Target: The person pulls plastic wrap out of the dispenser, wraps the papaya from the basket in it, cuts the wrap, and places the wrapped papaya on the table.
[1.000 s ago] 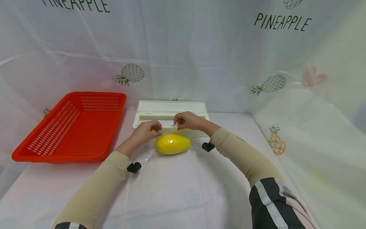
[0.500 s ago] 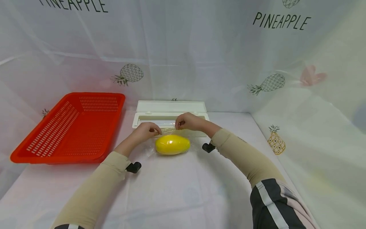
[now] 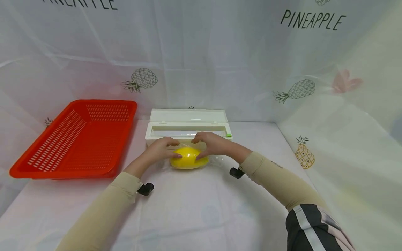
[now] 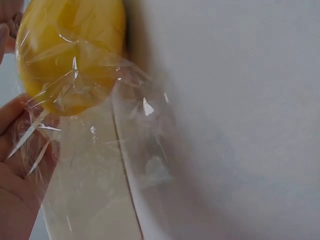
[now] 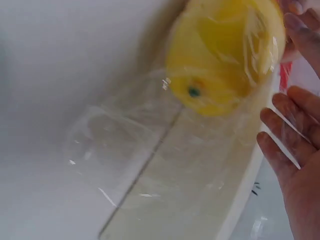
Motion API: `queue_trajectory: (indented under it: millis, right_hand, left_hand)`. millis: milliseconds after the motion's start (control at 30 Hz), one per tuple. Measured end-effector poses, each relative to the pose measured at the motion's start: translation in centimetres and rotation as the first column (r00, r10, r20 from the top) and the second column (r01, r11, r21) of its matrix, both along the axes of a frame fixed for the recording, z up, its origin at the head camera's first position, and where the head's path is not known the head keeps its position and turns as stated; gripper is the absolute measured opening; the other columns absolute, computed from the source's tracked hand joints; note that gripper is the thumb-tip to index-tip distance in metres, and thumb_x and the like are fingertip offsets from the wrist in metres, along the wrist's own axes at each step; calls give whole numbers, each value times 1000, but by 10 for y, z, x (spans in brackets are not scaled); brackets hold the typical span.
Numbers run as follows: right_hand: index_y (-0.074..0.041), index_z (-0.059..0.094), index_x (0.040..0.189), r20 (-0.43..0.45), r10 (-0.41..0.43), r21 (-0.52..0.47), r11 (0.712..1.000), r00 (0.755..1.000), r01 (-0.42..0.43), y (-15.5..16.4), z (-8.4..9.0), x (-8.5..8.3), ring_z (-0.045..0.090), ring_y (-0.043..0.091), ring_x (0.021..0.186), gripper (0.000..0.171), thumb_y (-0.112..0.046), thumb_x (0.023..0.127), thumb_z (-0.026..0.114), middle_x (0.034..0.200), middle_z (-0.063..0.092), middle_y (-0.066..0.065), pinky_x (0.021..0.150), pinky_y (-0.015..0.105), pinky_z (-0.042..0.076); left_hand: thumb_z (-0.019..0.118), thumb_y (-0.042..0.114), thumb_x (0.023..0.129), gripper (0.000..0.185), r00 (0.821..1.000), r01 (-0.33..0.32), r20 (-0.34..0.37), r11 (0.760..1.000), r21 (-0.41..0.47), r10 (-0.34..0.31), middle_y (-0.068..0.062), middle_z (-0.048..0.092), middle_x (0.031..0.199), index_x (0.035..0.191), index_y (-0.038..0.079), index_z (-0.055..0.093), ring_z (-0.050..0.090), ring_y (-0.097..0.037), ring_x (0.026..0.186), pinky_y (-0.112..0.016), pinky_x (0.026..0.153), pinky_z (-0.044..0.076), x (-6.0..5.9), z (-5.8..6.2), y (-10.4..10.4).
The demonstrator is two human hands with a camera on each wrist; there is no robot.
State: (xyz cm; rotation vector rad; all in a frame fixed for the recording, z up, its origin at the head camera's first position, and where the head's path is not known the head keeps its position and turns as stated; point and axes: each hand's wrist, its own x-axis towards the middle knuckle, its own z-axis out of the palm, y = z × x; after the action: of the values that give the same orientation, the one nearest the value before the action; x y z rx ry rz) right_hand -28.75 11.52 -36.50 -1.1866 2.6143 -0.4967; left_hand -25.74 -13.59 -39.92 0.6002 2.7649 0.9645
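A glossy yellow oblong fruit (image 3: pixel 189 164) lies on the table, with clear cling film (image 4: pixel 90 131) draped over it and spreading past both ends. My left hand (image 3: pixel 157 150) is at its left end, thumb on the front and bent fingers over the top. At the other side my right hand (image 3: pixel 216 144) lays its thumb on the fruit, its fingers loosely bent and spread above. The right wrist view shows a small dark green spot on the fruit's end (image 5: pixel 194 92). Just behind stands a white cling film dispenser (image 3: pixel 188 116), lid raised.
To the left stands a red perforated plastic basket (image 3: pixel 110 173). A bright green piece (image 3: pixel 229 135) sits at the dispenser's right end. Behind and to the right hangs a pale curtain (image 3: pixel 216 66) printed with pineapples.
Both hands, earlier pinching the film above the fruit's back, have loosened their fingers and come down to the fruit, thumbs now on its front. The dispenser's right end has come into view.
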Motion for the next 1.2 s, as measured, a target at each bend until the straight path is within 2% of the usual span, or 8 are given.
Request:
queue_trajectory:
  millis: [167,267,400,600,833,1033,1200]
  right_hand:
    - [-8,56,134,-76,-26,49,998,997,29,3,-10,12,52,20,119,77,-41,72,87,131,52,3,103,35,43]
    - [-8,57,134,-121,-28,36,999,992,33,4,-16,16,54,19,115,73,-36,74,86,130,52,3,100,33,45]
    - [-5,59,130,-137,-20,-34,999,990,15,5,-21,18,57,17,107,63,-26,76,85,122,55,4,94,29,48]
    - [-3,60,127,-10,-54,-158,986,998,51,10,-25,24,62,18,106,56,-15,79,83,120,57,4,91,27,50]
    - [0,58,128,110,-99,-232,965,989,122,11,-26,28,63,23,111,55,-11,79,82,125,56,8,93,29,50]
    - [1,57,128,179,-139,-280,942,974,186,11,-28,25,63,25,112,55,-10,80,81,126,57,11,90,29,51]
    - [-1,59,127,204,-168,-301,927,964,226,13,-33,21,62,25,113,51,-11,81,80,126,59,9,90,29,52]
  left_hand:
    - [89,34,69,77,1000,19,-7,1000,-3,-19,-13,60,125,131,1,57,57,-31,114,-45,100,44,1,-5,5]
    - [91,30,68,76,1000,1,16,1000,21,-1,-13,59,123,130,1,57,59,-31,110,-43,96,48,3,-6,7]
    - [90,29,69,73,999,-36,35,999,35,34,-12,59,124,130,4,58,60,-30,108,-42,93,50,5,-7,8]
    - [88,28,71,61,996,-72,48,995,65,69,-8,62,121,124,8,64,61,-29,104,-42,91,51,9,-8,9]
    - [84,24,77,53,995,-72,77,993,94,65,-11,59,126,123,6,64,61,-33,109,-45,94,49,16,-10,9]
    - [78,23,84,49,997,-76,5,992,100,76,-13,55,132,126,4,62,53,-34,119,-47,100,45,17,-13,12]
    - [72,21,89,44,995,-91,-37,990,112,96,-16,55,133,127,1,61,47,-34,126,-48,107,36,20,-14,18]
